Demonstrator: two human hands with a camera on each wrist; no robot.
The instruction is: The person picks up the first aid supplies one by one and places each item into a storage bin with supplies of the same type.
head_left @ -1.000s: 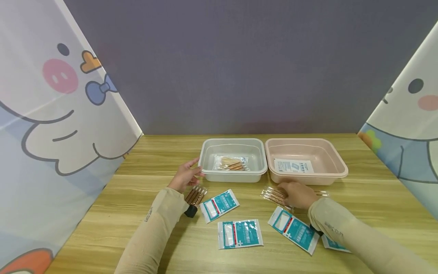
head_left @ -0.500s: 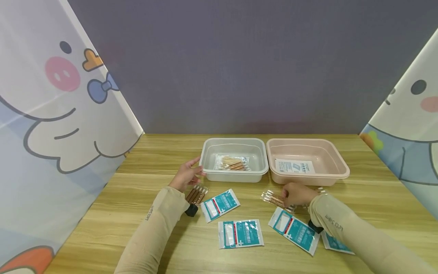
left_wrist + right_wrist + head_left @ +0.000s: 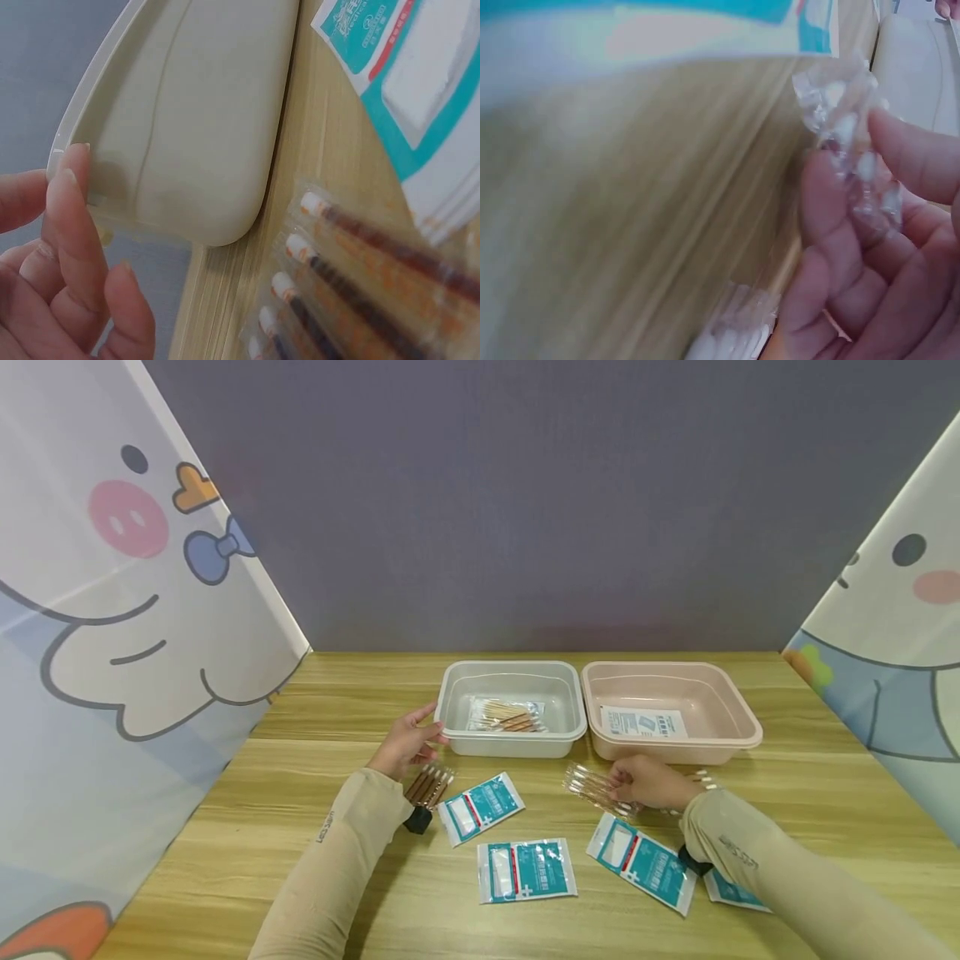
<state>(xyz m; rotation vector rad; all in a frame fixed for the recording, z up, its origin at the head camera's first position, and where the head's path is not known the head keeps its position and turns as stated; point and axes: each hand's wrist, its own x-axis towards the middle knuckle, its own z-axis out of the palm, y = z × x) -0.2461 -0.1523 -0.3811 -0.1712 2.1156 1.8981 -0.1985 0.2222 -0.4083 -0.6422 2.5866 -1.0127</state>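
Observation:
My left hand (image 3: 407,745) pinches the left rim of a whitish plastic tub (image 3: 517,747), with fingertips over the edge in the left wrist view. My right hand (image 3: 651,783) holds a clear packet of brown-stemmed cotton swabs (image 3: 588,783) between thumb and fingers. In the right wrist view, the white swab tips (image 3: 844,129) show through the crinkled film. Below my left hand lies a second packet of brown swabs (image 3: 429,787). Another swab packet (image 3: 703,777) is partly hidden behind my right hand. Packets of swabs (image 3: 510,717) lie inside the whitish tub.
Against the whitish tub's right side stands a pink tub (image 3: 667,752) holding a white printed packet (image 3: 643,722). Several teal-and-white packets (image 3: 528,871) are spread across the wooden table (image 3: 285,810) in front. A grey panel (image 3: 540,510) rises behind.
My right hand has gathered up the swab packet, which has shifted slightly left and away from the teal packet. My left hand stays at the tub's rim.

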